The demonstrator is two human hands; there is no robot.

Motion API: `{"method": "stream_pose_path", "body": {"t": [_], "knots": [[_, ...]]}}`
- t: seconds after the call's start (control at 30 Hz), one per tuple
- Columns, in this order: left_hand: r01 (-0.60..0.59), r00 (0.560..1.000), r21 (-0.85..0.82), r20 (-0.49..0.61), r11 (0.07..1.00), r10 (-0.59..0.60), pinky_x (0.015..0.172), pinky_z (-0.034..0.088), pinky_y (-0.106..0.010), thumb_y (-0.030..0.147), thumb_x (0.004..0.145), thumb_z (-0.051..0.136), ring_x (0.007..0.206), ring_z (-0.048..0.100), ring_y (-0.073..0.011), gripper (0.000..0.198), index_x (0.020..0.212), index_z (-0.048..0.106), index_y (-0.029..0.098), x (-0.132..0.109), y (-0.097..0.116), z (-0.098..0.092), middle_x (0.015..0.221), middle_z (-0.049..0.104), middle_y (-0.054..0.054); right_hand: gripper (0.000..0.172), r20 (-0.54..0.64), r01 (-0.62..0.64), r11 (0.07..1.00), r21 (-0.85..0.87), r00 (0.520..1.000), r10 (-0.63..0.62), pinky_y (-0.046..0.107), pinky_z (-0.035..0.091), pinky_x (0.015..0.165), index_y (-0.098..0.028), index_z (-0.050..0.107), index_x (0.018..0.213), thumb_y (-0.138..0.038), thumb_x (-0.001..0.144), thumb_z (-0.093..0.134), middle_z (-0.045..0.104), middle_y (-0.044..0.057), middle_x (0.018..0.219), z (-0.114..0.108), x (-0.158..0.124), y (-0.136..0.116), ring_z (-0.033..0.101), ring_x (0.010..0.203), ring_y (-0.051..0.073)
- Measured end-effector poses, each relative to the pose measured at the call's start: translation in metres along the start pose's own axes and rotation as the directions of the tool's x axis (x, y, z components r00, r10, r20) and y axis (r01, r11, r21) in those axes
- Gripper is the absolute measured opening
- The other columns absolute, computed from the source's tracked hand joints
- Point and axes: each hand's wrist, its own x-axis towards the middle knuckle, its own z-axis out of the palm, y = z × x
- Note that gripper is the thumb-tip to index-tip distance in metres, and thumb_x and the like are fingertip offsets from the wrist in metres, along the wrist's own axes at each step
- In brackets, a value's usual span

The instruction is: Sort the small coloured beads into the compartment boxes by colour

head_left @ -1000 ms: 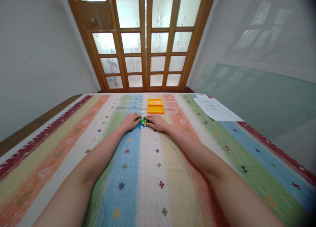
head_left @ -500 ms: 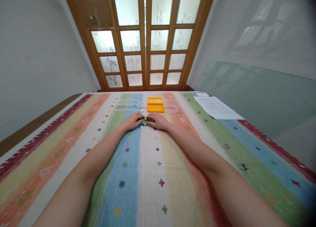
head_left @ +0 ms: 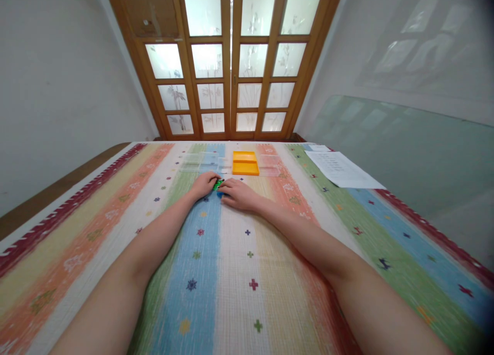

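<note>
At the far middle of the striped cloth, my left hand curls its fingers round the left side of a small heap of coloured pieces. Bright green pieces show between my two hands. My right hand is bent over the heap from the right, its fingertips on the pieces and its thumb nearer to me. A bit of blue piece peeks out under its fingers. Most of the heap is hidden by my hands, and the exact kind of these small pieces cannot be made out.
Just beyond my hands lies an open orange box with two sections. Clear plastic trays flank it. Printed paper sheets lie at the far right. The patterned tablecloth covers the table, with wood-framed glass doors behind.
Both hands have shifted slightly left, and my right hand now reaches further over the pieces. The heap looks more covered, with less blue and yellow showing. The view has tilted a little.
</note>
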Motion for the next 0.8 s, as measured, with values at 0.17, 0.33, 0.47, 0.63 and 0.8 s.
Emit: {"method": "stream_pose_path", "body": {"t": [0.17,0.33,0.47,0.63,0.8], "knots": [[0.051,0.998,-0.018,-0.033,0.999,-0.052,0.105,0.055,-0.042,0.022,0.098,0.047,0.108,0.071,-0.0241,0.032,0.109,0.077,0.022,0.001,-0.011,-0.001,0.113,0.078,-0.006,0.033,0.057,0.123,0.992,0.04,0.99,-0.126,0.048,0.043,0.114,-0.021,0.071,0.133,-0.034,0.105,0.061,0.067,0.013,0.139,0.01,0.001,-0.006,0.059,0.131,0.029],[-0.012,1.0,0.062,0.023,0.998,0.01,0.106,0.054,-0.045,0.025,0.098,0.049,0.109,0.069,-0.0258,0.031,0.108,0.078,0.022,0.001,-0.008,-0.002,0.112,0.077,-0.008,0.02,0.033,0.083,0.996,0.042,0.996,-0.084,0.042,0.049,0.104,-0.022,0.076,0.114,-0.027,0.104,0.06,0.075,0.01,0.119,0.005,-0.003,0.01,0.067,0.114,0.026],[-0.057,0.997,0.11,0.05,0.992,0.052,0.106,0.053,-0.043,0.027,0.097,0.051,0.108,0.068,-0.0252,0.031,0.109,0.079,0.023,0.0,-0.003,-0.005,0.11,0.076,-0.007,0.017,0.014,0.053,0.998,0.02,0.998,-0.054,0.04,0.049,0.1,-0.021,0.077,0.106,-0.023,0.103,0.06,0.075,0.01,0.115,0.004,-0.006,0.024,0.068,0.109,0.026],[-0.085,0.996,0.12,0.043,0.989,0.081,0.104,0.053,-0.042,0.026,0.097,0.052,0.107,0.068,-0.0253,0.029,0.108,0.079,0.023,0.0,-0.003,-0.005,0.108,0.075,-0.007,0.018,0.015,-0.008,1.0,0.004,1.0,0.008,0.038,0.048,0.099,-0.022,0.076,0.105,-0.02,0.102,0.059,0.075,0.01,0.111,0.002,-0.01,0.033,0.067,0.106,0.025],[-0.105,0.994,0.141,0.03,0.984,0.102,0.102,0.052,-0.042,0.024,0.098,0.051,0.105,0.067,-0.0258,0.03,0.109,0.079,0.019,0.0,-0.006,-0.002,0.106,0.074,-0.009,0.023,-0.074,0.017,1.0,0.02,0.997,-0.015,0.037,0.047,0.104,-0.019,0.074,0.119,-0.021,0.105,0.056,0.072,0.011,0.126,0.0,-0.011,0.027,0.065,0.116,0.025]]}}
